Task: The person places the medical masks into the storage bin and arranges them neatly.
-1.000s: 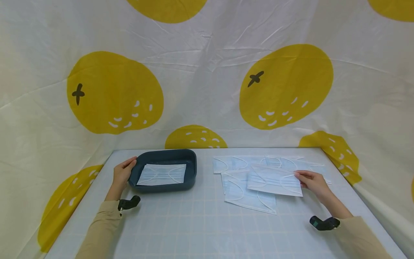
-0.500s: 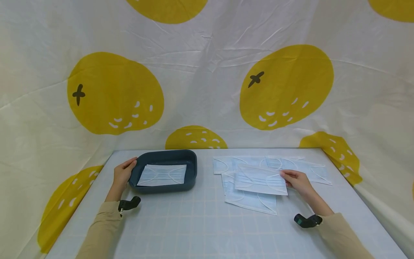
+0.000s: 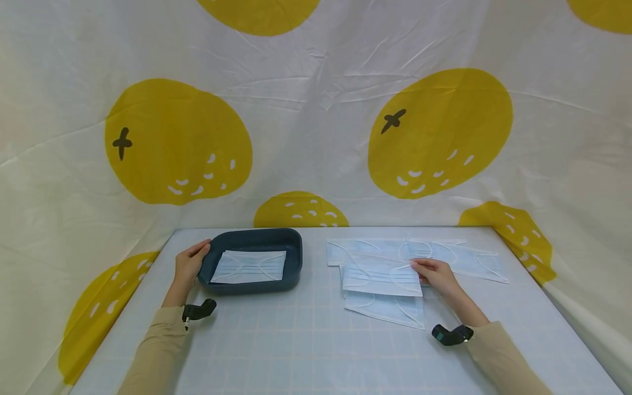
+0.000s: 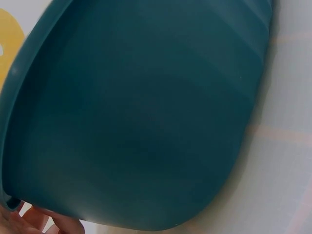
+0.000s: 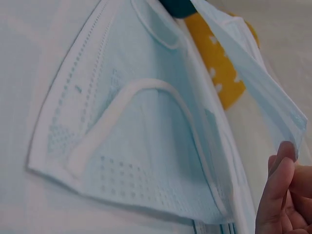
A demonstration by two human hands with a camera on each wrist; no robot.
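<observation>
At the left, my left hand (image 3: 187, 270) holds the dark teal rectangular tray (image 3: 257, 287) by its left rim. Light blue face masks (image 3: 248, 267) lie flat inside the tray, the top one with its ear loops showing. My right hand (image 3: 440, 278) pinches another face mask (image 3: 379, 278) by its right edge, thumb and fingertips on the corner. That mask is above other masks spread on the table. In the right wrist view the held mask (image 5: 253, 70) hangs from the fingertips, over a mask (image 5: 146, 131) lying below. In the left wrist view the tray wall (image 4: 136, 112) hides most of the hand.
Several loose masks (image 3: 471, 262) overlap at the back right of the white gridded table (image 3: 276, 345). One mask (image 3: 387, 311) sticks out in front beneath the held one. Behind the table hangs a white curtain (image 3: 316, 137) with yellow fruit shapes.
My right hand has moved left with the mask, carrying it across the loose masks toward the tray. The left hand and the tray have stayed in place.
</observation>
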